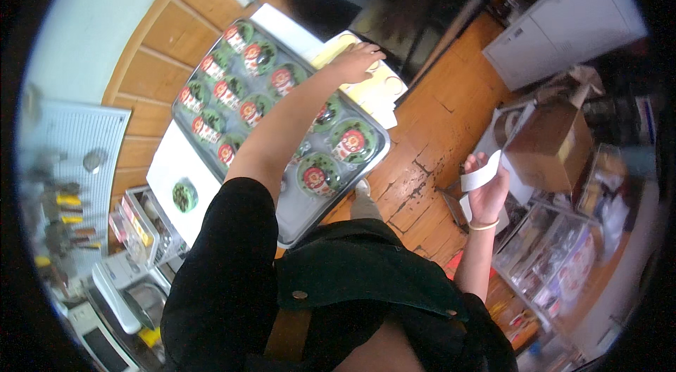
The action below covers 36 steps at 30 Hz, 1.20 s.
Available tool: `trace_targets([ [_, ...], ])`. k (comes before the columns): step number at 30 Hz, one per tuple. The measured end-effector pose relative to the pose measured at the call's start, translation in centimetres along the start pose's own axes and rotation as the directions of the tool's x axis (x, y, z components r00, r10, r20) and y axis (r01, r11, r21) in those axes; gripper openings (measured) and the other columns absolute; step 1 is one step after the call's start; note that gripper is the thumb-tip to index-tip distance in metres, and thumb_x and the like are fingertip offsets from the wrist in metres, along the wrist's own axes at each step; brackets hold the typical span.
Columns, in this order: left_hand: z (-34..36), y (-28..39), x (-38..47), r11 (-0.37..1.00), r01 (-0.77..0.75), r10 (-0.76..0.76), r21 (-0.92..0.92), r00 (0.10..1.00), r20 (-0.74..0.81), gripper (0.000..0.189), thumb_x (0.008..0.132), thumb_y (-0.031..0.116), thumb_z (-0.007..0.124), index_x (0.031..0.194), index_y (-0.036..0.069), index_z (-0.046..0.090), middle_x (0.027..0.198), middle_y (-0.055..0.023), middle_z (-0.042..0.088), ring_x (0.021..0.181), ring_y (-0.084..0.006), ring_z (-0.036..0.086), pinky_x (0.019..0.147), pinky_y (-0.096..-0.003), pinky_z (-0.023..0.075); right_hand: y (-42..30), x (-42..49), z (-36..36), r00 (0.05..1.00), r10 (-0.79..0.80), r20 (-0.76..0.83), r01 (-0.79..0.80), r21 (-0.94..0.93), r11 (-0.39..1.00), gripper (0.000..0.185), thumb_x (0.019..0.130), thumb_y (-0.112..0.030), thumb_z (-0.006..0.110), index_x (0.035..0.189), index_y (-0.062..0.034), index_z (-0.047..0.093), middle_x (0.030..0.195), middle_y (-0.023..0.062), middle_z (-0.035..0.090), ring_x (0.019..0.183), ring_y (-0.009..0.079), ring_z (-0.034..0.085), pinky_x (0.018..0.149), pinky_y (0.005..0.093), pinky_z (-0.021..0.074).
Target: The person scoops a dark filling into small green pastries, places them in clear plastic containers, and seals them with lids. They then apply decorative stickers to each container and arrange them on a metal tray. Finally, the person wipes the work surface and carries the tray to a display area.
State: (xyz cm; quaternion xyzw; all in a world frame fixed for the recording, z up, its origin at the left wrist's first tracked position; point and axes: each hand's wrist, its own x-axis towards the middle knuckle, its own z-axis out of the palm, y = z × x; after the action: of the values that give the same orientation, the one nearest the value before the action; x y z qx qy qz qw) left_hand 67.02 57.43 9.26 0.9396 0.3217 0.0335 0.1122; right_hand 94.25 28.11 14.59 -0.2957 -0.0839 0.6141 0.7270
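Observation:
My left hand (359, 63) lies on yellow-and-white label sheets (392, 88) beyond the far side of a metal tray (311, 216); whether its fingers grip a sheet cannot be told. On the tray stand several clear-lidded cups (353, 144) with green contents and red-and-white stickers. My left forearm crosses over the tray and hides some cups. At the right, away from the tray, my right hand (488, 190) is palm up and holds a curved white paper strip (479, 177). A cup (185, 196) without a visible sticker stands on the white surface left of the tray.
A tool pegboard (100, 139) and a kitchen scale (119, 287) are at the left. At the right are a cardboard box (554, 145), clear bins (544, 250) and a white cabinet (560, 23). Wooden floor (422, 171) shows between the tray and my right hand.

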Motion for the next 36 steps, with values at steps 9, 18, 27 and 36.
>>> trace_targets([
  [9, -2.8, 3.1, -36.2, 0.922, 0.18, -0.368, -0.342, 0.676, -0.639, 0.019, 0.078, 0.002, 0.057, 0.096, 0.004, 0.058, 0.095, -0.0114, 0.058, 0.095, -0.0275, 0.056, 0.084, -0.0364, 0.0442, 16.0, -7.0, 11.2, 0.733, 0.561, 0.384, -0.491, -0.272, 0.827, 0.022, 0.09, -0.027, 0.045, 0.102, -0.0097, 0.052, 0.065, 0.0053, 0.049, 0.051, 0.0169, 0.046, 0.085, 0.0412, 0.0443],
  [18, 8.8, -7.7, -87.2, -0.112, 0.297, -0.889, -0.948, -0.457, -0.038, 0.031, 0.082, 0.022, 0.051, 0.093, -0.005, 0.058, 0.076, -0.0099, 0.062, 0.064, -0.0167, 0.058, 0.057, -0.0307, 0.0467, 38.7, -21.1, 18.8, 0.405, 0.853, 0.33, -0.647, -0.556, 0.522, 0.035, 0.089, -0.034, 0.049, 0.107, -0.003, 0.049, 0.089, 0.0077, 0.05, 0.073, 0.0155, 0.046, 0.068, 0.0316, 0.0393],
  [27, 13.0, -24.2, -98.7, 0.246, 0.407, -0.937, -0.88, -0.132, -0.323, 0.025, 0.073, 0.011, 0.067, 0.094, -0.001, 0.064, 0.08, -0.0096, 0.065, 0.068, -0.0167, 0.06, 0.063, -0.0283, 0.0479, 61.9, -36.1, 22.9, 0.488, 0.833, 0.261, -0.554, -0.645, 0.526, 0.029, 0.091, -0.021, 0.052, 0.11, -0.0008, 0.049, 0.092, 0.0069, 0.055, 0.072, 0.0121, 0.048, 0.066, 0.0271, 0.0413],
  [36, 8.6, -11.5, -97.8, 0.744, 0.372, -0.659, -0.554, 0.273, -0.701, 0.015, 0.073, 0.004, 0.067, 0.088, 0.005, 0.064, 0.09, -0.0069, 0.061, 0.083, -0.0217, 0.056, 0.075, -0.031, 0.0451, 69.8, -39.2, 25.7, 0.644, 0.746, 0.172, -0.481, -0.667, 0.569, 0.031, 0.085, 0.0, 0.052, 0.116, -0.0018, 0.048, 0.099, 0.0062, 0.058, 0.082, 0.0116, 0.056, 0.071, 0.0252, 0.0467],
])
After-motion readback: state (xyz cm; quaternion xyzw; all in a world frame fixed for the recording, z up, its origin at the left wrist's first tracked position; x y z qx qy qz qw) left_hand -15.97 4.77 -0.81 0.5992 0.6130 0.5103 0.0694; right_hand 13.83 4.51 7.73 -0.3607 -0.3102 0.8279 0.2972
